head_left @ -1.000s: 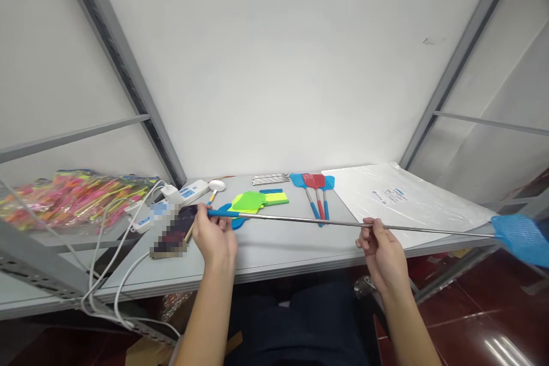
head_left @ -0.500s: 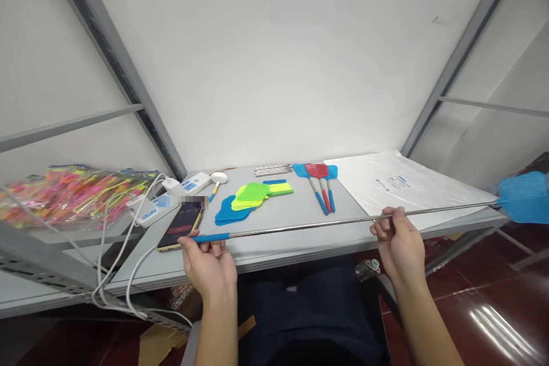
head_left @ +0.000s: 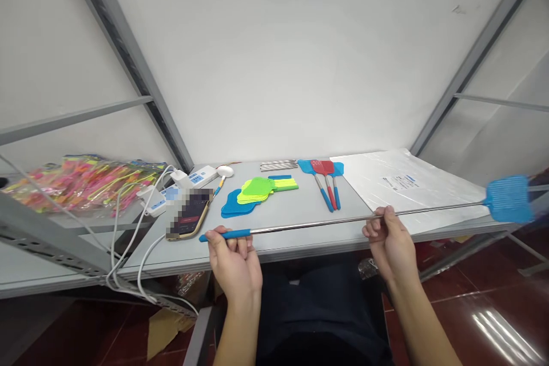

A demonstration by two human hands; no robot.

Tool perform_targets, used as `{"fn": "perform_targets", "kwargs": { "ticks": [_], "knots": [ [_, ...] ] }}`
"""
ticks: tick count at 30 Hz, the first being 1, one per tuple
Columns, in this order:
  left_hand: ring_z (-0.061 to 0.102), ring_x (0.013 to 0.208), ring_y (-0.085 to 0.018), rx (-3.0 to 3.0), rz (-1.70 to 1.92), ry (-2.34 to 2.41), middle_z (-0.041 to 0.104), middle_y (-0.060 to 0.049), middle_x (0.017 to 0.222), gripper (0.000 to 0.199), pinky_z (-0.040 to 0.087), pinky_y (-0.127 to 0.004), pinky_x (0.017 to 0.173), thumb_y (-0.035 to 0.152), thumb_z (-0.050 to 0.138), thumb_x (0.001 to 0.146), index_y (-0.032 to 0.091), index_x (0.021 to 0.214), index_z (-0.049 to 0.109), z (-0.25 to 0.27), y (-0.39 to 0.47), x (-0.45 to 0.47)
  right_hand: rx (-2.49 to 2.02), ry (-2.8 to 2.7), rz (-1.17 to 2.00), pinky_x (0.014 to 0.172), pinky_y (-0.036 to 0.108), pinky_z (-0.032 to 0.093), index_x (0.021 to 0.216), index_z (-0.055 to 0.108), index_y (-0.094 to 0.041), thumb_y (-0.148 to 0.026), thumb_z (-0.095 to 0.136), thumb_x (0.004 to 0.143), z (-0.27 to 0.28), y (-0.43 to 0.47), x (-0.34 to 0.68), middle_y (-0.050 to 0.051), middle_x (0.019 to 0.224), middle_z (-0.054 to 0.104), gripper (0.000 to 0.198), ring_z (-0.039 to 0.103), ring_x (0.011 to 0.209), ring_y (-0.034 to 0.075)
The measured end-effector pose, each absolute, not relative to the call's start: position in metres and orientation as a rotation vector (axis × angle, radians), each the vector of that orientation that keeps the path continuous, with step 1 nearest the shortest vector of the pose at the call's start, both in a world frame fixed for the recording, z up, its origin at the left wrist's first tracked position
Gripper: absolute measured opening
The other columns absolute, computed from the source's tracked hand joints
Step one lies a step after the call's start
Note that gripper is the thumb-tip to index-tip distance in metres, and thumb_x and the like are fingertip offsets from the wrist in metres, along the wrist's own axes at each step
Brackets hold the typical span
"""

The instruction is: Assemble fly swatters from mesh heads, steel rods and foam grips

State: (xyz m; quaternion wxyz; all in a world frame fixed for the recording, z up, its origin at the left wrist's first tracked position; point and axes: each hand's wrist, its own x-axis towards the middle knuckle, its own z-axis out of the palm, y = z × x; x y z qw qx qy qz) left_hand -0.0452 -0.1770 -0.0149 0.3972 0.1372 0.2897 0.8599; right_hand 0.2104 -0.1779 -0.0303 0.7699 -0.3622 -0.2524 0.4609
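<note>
A long blue fly swatter [head_left: 509,199] with a thin metal telescopic rod stretches across the view in front of the shelf edge. My left hand [head_left: 237,267] is closed around its blue handle, palm up, with the handle's end poking out to the left. Further along, my right hand [head_left: 393,243] pinches the metal rod between thumb and fingers. The square blue head hangs in the air at the far right. On the shelf behind lie three shorter swatters [head_left: 328,174], two blue and one red. Left of them are stacked green, yellow and blue swatter heads [head_left: 257,190].
Several metal rods [head_left: 278,166] lie near the wall. A white package [head_left: 407,174] covers the shelf's right side. At left are a phone [head_left: 189,214], a spoon [head_left: 224,172], a power strip [head_left: 202,177] with white cables, and bagged colourful items [head_left: 94,186]. Metal posts [head_left: 128,63] flank the shelf.
My left hand has moved right and my right hand slightly left, so they are closer together. The swatter spans less of the view, and its whole head now shows. The view has shifted slightly.
</note>
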Motion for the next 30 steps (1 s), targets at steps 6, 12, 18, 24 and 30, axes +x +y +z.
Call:
{"fn": "perform_targets", "kwargs": {
  "ticks": [6,12,18,24,30],
  "knots": [
    [0.02,0.042,-0.006,0.406,2.083,0.698,0.021,0.01,0.052,0.029,0.033,-0.02,0.049,0.048,0.059,0.089,0.021,0.08,0.054,-0.013,-0.192,-0.008,-0.768,-0.552,1.186,0.051,0.023,0.036,0.082,0.062,-0.02,-0.048,0.067,0.082,-0.041,-0.181,0.17,-0.004,0.058,0.047,0.028,0.04,0.052,0.008],
    [0.022,0.043,-0.006,0.466,1.9,0.686,0.02,0.01,0.052,0.031,0.032,-0.021,0.049,0.051,0.06,0.087,0.021,0.082,0.057,-0.029,-0.201,0.031,-0.731,-0.601,1.329,0.052,0.023,0.036,0.084,0.065,-0.02,-0.047,0.064,0.085,-0.043,-0.193,0.143,-0.003,0.06,0.05,0.027,0.042,0.053,0.009],
    [0.021,0.044,-0.005,0.47,1.856,0.665,0.021,0.01,0.053,0.028,0.032,-0.021,0.049,0.045,0.061,0.089,0.018,0.085,0.059,-0.031,-0.196,0.02,-0.78,-0.667,1.38,0.052,0.022,0.035,0.092,0.069,-0.017,-0.042,0.071,0.08,-0.045,-0.191,0.147,-0.005,0.06,0.044,0.028,0.033,0.051,0.006],
    [0.02,0.042,-0.005,0.405,2.008,0.668,0.022,0.011,0.051,0.026,0.032,-0.019,0.048,0.042,0.06,0.09,0.018,0.084,0.057,-0.02,-0.179,-0.03,-0.689,-0.452,1.245,0.044,0.02,0.03,0.082,0.064,-0.019,-0.048,0.069,0.079,-0.034,-0.177,0.198,-0.009,0.057,0.026,0.029,0.022,0.047,0.006],
    [0.019,0.04,-0.005,0.369,2.065,0.685,0.024,0.012,0.048,0.023,0.031,-0.018,0.047,0.036,0.065,0.087,0.016,0.081,0.056,-0.019,-0.167,-0.067,-0.678,-0.415,1.204,0.044,0.02,0.029,0.085,0.065,-0.018,-0.049,0.063,0.083,-0.033,-0.173,0.207,-0.009,0.057,0.025,0.03,0.022,0.047,0.007]
  ]
}}
